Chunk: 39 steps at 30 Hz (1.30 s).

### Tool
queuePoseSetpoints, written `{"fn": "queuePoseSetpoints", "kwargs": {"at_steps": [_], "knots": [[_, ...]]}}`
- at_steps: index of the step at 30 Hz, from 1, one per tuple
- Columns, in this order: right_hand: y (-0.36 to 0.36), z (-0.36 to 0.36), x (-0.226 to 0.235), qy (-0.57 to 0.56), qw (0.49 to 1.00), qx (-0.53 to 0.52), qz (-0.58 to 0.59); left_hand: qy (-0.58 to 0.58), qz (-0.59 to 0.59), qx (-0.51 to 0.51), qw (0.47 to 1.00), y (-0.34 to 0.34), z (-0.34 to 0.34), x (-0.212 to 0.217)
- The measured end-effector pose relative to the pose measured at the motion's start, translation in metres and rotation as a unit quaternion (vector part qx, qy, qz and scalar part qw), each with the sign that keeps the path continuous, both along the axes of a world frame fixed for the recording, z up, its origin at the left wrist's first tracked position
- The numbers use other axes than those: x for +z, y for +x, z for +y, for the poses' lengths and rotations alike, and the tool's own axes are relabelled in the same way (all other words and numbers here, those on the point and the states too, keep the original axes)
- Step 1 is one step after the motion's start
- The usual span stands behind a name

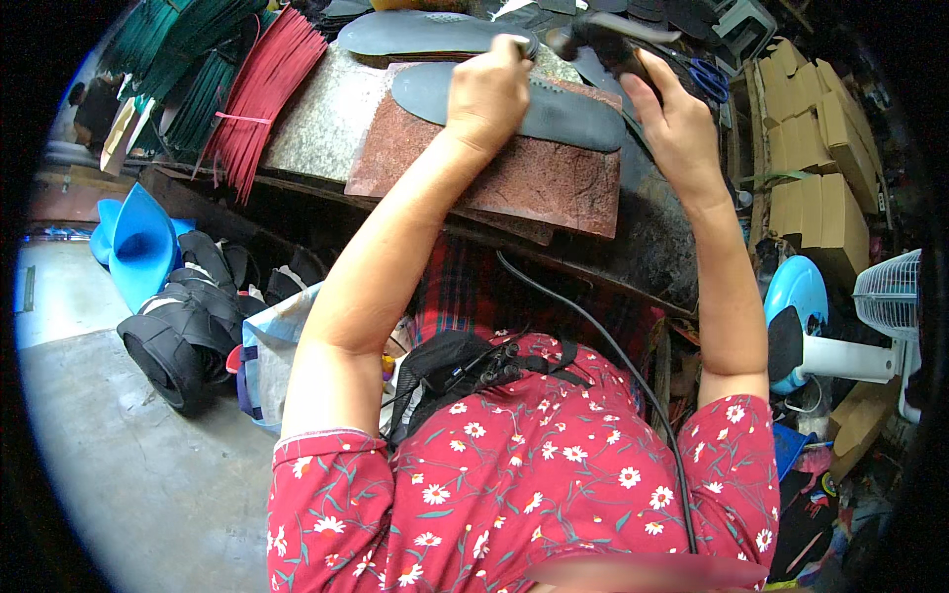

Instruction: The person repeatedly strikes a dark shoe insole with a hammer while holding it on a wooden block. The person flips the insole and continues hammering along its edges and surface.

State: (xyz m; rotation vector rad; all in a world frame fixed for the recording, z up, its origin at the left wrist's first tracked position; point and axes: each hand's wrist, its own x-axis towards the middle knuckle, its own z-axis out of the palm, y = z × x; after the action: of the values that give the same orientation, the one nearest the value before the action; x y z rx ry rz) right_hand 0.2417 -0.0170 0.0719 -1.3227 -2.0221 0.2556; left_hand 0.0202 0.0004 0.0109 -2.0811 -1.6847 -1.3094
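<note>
A grey shoe sole (578,119) lies flat on a reddish stone slab (395,163), with a row of small marks along its upper edge. My left hand (489,97) is closed over the sole around a short punch (520,42); only its pale top shows above the fist, and its lower end is hidden. Raised to the right, my right hand (680,119) grips the dark handle of a hammer (603,44), whose head is blurred by motion near the punch. Behind the slab lies another grey sole (425,33).
Bundles of red strips (262,94) and green strips (188,49) lie at the left. Blue-handled scissors (709,79) sit beyond my right hand. Brown cardboard boxes (820,212) and a white fan (885,296) stand at the right. A black cable (603,341) hangs before me.
</note>
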Motion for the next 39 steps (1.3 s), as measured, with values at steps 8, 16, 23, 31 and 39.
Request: {"fn": "queuePoseSetpoints", "kwargs": {"at_steps": [8,16,23,31,39], "knots": [[0.022,-0.001,-0.015,-0.017,0.999,-0.028,-0.020,-0.142,-0.431,-0.154,0.877,-0.017,0.012,-0.015],[-0.003,-0.018,0.037,0.119,0.972,0.139,0.150,-0.036,-0.012,-0.060,0.997,-0.002,0.003,-0.001],[0.023,0.007,-0.038,-0.074,0.997,-0.033,0.009,-0.143,-0.515,-0.147,0.832,-0.007,0.009,-0.008],[0.024,-0.024,0.042,0.030,0.967,0.140,0.212,-0.141,-0.297,-0.143,0.934,-0.005,0.007,-0.006],[0.023,-0.008,-0.022,-0.037,0.998,-0.027,0.038,-0.057,-0.153,-0.081,0.983,0.014,0.004,0.001]]}}
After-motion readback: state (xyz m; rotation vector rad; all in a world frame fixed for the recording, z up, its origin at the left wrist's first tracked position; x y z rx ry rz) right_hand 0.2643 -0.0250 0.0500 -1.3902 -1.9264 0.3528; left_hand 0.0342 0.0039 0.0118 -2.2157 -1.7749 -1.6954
